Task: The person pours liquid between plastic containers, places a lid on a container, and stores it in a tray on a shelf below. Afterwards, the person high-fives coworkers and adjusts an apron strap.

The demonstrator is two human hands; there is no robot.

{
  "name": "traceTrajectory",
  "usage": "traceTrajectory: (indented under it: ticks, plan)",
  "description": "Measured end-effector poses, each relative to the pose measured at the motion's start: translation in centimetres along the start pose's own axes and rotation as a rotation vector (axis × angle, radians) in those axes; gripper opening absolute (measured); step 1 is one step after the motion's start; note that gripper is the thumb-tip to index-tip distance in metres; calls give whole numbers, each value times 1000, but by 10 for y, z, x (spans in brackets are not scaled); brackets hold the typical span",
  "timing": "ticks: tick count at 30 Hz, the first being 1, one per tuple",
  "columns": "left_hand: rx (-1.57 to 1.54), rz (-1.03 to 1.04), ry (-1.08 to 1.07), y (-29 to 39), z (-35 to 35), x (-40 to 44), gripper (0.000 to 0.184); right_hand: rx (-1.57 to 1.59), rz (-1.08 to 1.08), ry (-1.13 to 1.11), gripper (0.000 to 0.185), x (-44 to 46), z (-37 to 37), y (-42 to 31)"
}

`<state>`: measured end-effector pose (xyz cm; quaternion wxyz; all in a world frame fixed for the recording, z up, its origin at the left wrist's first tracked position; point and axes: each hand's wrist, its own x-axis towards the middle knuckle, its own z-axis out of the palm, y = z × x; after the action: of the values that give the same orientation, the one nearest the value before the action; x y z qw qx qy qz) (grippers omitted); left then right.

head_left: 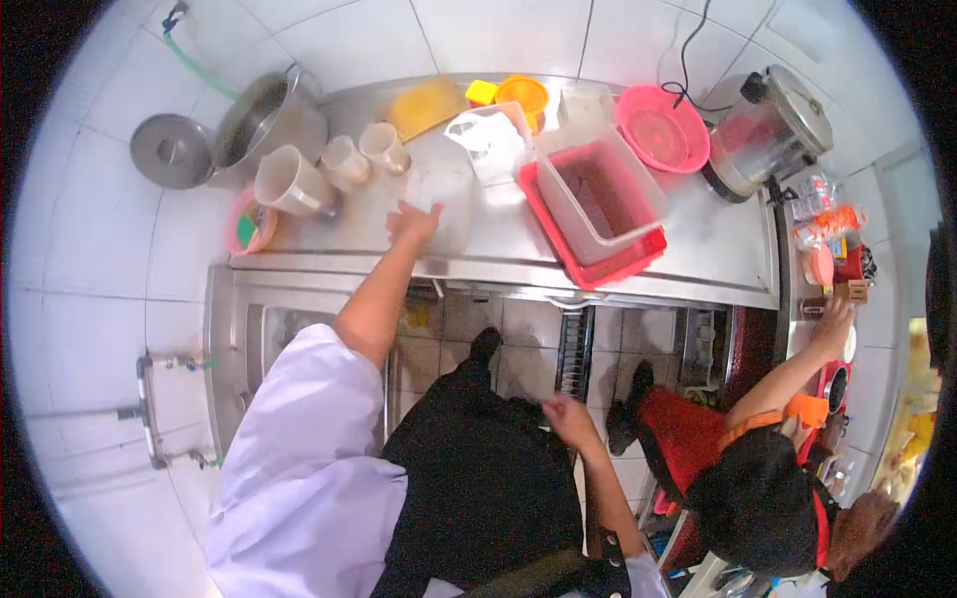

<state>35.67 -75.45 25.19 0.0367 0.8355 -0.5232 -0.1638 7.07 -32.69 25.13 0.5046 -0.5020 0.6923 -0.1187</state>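
Note:
My left hand (414, 221) reaches over the steel counter (349, 234), its fingers spread at the left side of a translucent flat container or sheet (442, 204); whether they touch it is unclear. Near my waist, below the counter's front edge, my right hand (568, 419) hangs with its fingers curled; what it holds, if anything, is too small to make out. Behind my left hand stand clear cups (383, 149) and a measuring jug (291, 182). To the right, a clear bin (598, 194) with brownish contents rests on a red tray (653, 247).
A large pot (269, 125), its lid (171, 150), a yellow board (424, 108), a white bag (488, 140), a pink basin (662, 128) and a steel urn (768, 135) line the back. At right, a co-worker (758, 488) reaches toward a shelf of small items.

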Motion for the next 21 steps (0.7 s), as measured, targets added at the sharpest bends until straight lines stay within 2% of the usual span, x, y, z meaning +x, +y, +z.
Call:
traceTrajectory:
  ticks: [1, 2, 3, 4, 5, 7, 8, 9, 10, 12, 13, 14, 15, 17, 18, 21]
  plan:
    - [39, -29, -95, -8, 8, 21, 89, 27, -104, 101, 32, 28, -6, -44]
    - [37, -20, -104, -14, 10, 32, 89, 160, -181, 160, 32, 56, -17, -103]
    - [-8, 6, -144, -23, 10, 36, 80, 158, -280, 172, 34, 101, -16, -135]
    - [-53, 27, -183, -33, 10, 39, 70, -18, -322, 247, 38, 138, -21, -175]
    - [-50, 28, -189, -41, 11, 44, 70, 11, -315, 295, 45, 185, -13, -195]
    - [-215, 162, -185, -61, 8, 54, 48, -87, -335, 543, 48, 263, 3, -231]
    - [-209, 160, -191, -70, 13, 62, 48, -150, -268, 470, 48, 300, 8, -233]
    - [-255, 168, -186, -79, 26, 72, 39, -212, -203, 397, 48, 326, 12, -235]
    - [-300, 178, -184, -81, 26, 74, 30, -208, -196, 398, 48, 329, 9, -245]
    - [-293, 221, -125, -93, 25, 79, 25, -122, -11, 360, 46, 331, 0, -254]
    - [-408, 203, -218, -99, 26, 84, 27, -147, -116, 396, 42, 333, 0, -248]
    - [-522, 182, -317, -106, 28, 85, 30, -147, -99, 395, 42, 330, 1, -238]
    - [-519, 181, -337, -108, 6, 73, 30, 23, -115, 345, 41, 308, -7, -243]
    - [-505, 265, -586, -103, -75, 30, 36, 309, -109, 266, 37, 264, -15, -248]
    - [-637, 197, -696, -113, -80, 20, 36, 430, -92, 246, 35, 244, -18, -248]
    - [-1053, 16, -949, -117, -114, -23, 34, 444, -181, 298, 34, 166, -49, -275]
